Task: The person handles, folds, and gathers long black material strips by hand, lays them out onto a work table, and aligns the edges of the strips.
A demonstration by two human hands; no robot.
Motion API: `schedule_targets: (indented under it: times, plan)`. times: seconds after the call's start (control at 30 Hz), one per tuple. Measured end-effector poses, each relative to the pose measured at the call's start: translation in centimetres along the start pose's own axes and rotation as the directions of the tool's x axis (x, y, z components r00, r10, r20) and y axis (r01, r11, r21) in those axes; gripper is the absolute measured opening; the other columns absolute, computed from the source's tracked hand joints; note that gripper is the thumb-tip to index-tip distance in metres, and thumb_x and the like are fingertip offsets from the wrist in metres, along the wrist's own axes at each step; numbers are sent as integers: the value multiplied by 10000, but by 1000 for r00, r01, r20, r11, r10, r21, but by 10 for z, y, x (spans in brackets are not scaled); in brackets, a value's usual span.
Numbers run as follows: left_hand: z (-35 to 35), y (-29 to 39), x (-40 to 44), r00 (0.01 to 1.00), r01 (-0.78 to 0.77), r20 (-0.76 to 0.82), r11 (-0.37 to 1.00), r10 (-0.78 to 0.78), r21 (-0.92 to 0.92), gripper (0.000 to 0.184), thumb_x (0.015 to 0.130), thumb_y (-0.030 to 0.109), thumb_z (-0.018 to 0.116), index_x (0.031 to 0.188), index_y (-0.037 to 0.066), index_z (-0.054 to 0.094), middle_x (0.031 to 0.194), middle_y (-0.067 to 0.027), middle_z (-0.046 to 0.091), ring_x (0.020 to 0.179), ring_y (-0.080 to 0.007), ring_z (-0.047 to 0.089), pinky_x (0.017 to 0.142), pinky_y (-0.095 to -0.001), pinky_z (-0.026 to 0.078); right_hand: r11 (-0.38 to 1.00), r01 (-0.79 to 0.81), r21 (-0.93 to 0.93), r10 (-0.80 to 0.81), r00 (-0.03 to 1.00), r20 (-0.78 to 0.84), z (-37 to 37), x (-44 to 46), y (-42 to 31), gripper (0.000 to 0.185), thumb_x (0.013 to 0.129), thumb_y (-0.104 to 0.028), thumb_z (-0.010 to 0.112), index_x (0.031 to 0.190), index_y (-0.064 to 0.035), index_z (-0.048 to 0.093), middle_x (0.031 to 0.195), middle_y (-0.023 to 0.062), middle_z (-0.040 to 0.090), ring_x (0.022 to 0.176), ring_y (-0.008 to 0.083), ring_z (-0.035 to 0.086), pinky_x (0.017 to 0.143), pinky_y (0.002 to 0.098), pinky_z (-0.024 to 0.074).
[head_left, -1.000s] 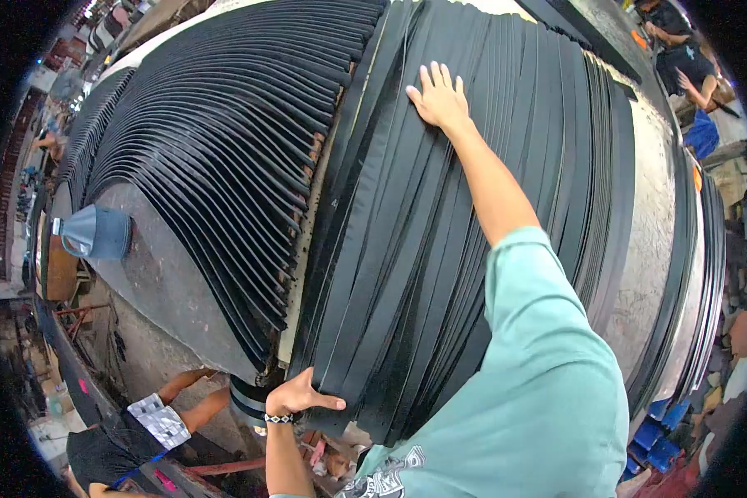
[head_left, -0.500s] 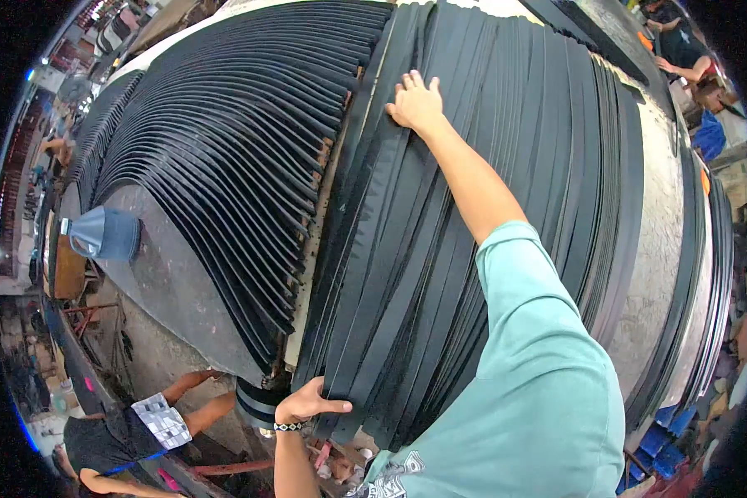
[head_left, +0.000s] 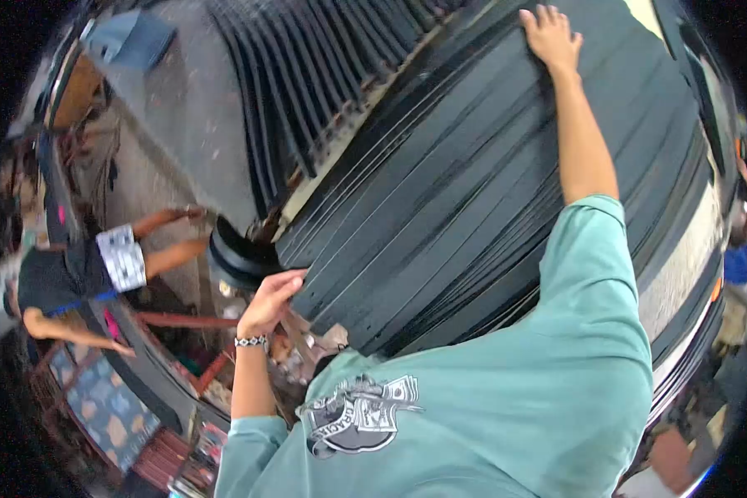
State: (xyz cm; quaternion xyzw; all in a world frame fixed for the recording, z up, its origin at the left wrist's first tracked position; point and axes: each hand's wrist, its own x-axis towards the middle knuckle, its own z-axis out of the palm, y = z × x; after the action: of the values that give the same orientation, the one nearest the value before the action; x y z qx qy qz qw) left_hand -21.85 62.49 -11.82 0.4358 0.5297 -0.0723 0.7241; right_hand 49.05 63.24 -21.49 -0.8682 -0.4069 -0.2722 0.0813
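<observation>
Fingers [head_left: 544,15] of the right hand [head_left: 554,41] are spread flat at the upper right of the frame; those of the left hand [head_left: 267,305] are bent, left of centre, and whether anything is gripped cannot be told. Largest is the layer of black strips [head_left: 473,191], laid diagonally under the right palm. Next, ribbed strips [head_left: 307,75] are noted at top centre, then curved black bands [head_left: 228,257] beside the left hand. In judgement, even pressure should be applied lengthwise, edges kept parallel and lower ends steadied.
</observation>
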Motion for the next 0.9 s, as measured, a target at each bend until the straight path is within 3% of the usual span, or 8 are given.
schedule_targets:
  times: [0.03, 0.23, 0.27, 0.4, 0.53, 0.63, 0.77, 0.9]
  plan:
    - [3, 0, -5, 1000, -8, 4, 996, 9, -89, 458, 996, 260, 681, 1346, -30, 621, 1175, -51, 704, 1065, -107, 613, 951, -286, 476, 997, -68, 24, 60, 966, 251, 20, 14, 16, 739, 1003, -687, 352, 1549, -195, 420, 1641, 75, 351, 1521, 292, 301, 1155, 703, 217]
    - [20, -25, -8, 974, -227, -96, 919, 207, -322, 366, 1019, 173, 634, 1328, -23, 637, 1218, -47, 696, 1117, -120, 614, 991, -284, 467, 981, 121, -152, -67, 945, 321, -19, 18, -15, 629, 990, -548, 511, 1510, -196, 481, 1632, 68, 369, 1505, 285, 327, 1115, 714, 276]
    - [22, -29, -9, 966, -255, -145, 895, 216, -366, 341, 1017, 167, 631, 1305, -15, 641, 1231, -53, 688, 1095, -136, 626, 978, -300, 481, 956, 288, -52, -281, 953, 116, -45, 10, -32, 493, 996, -384, 553, 1403, -107, 588, 1525, 129, 502, 1418, 342, 445, 1091, 654, 349]
    - [5, -61, -16, 961, -251, -248, 755, 121, -606, 285, 1021, 205, 630, 1255, 42, 625, 1223, -62, 644, 1062, -176, 642, 908, -332, 539, 719, 414, 558, -597, 780, 189, -84, -28, -85, 372, 987, -318, 592, 1238, -61, 688, 1354, 124, 636, 1315, 315, 546, 1115, 537, 384]
    - [22, -54, -33, 920, -203, -388, 922, 64, -329, 327, 1035, 243, 611, 1307, 61, 606, 1254, -95, 642, 1075, -190, 644, 903, -352, 561, 742, 405, 535, -553, 820, 146, -134, -80, -97, 315, 1022, -305, 571, 1159, -65, 722, 1301, 113, 668, 1304, 294, 561, 1107, 475, 394]
    - [35, -57, -38, 861, -283, -456, 957, 224, -64, 405, 1031, 234, 611, 1387, 45, 568, 1318, -105, 619, 1104, -200, 643, 919, -349, 551, 749, 373, 548, -517, 846, 130, -155, -86, -88, 320, 1019, -315, 578, 1155, -62, 719, 1299, 100, 670, 1318, 284, 555, 1100, 464, 395]
    - [61, -37, -58, 734, -326, -356, 760, 578, 563, 565, 985, 180, 639, 1505, 43, 467, 1435, -175, 532, 1207, -291, 601, 948, -371, 529, 733, 317, 602, -473, 873, 116, -150, -90, -82, 312, 1009, -317, 597, 1139, -58, 715, 1276, 90, 680, 1326, 279, 552, 1089, 458, 400]
    - [91, -29, -74, 687, -214, -401, 696, 606, 686, 633, 919, 91, 646, 1518, 53, 444, 1484, -211, 461, 1352, -385, 462, 1137, -433, 380, 717, 299, 630, -473, 873, 123, -150, -88, -85, 217, 978, -230, 623, 1041, -29, 676, 1235, 135, 680, 1310, 329, 557, 1078, 449, 420]
